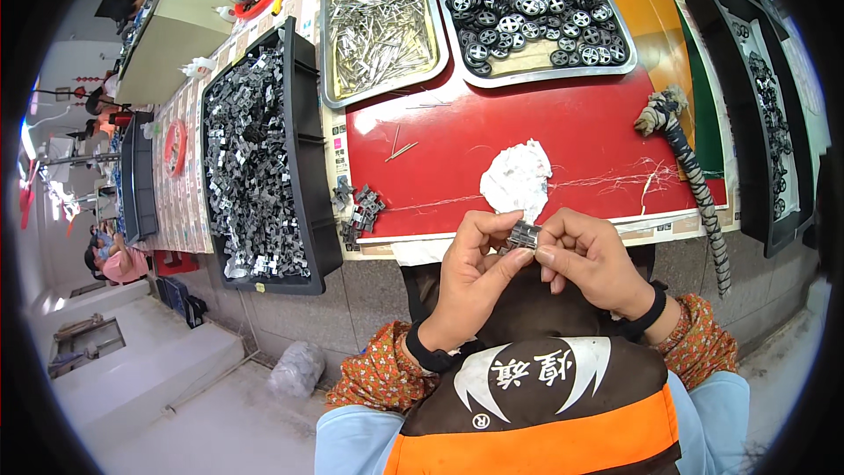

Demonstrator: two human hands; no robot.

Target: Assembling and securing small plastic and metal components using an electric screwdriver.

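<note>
Close to my body, just past the table's near edge, both my hands meet around a small dark grey blocky part (525, 234). My left hand (479, 266) pinches it between thumb and fingers. From the other side, the thumb and fingers of my right hand (593, 262) close on it too. Beyond my fingers lies a crumpled white cloth or paper wad (517, 178) on the red table sheet (422, 154). To the left of my hands sits a little cluster of similar dark parts (360, 211). A few thin metal pins (402, 151) lie loose on the sheet.
A black bin (303, 123) full of small dark parts stands at left. At the back are a metal tray of pins (332, 62) and a tray of small black wheels (527, 79). A wrapped rod (699, 180) and another black bin (774, 233) are at right.
</note>
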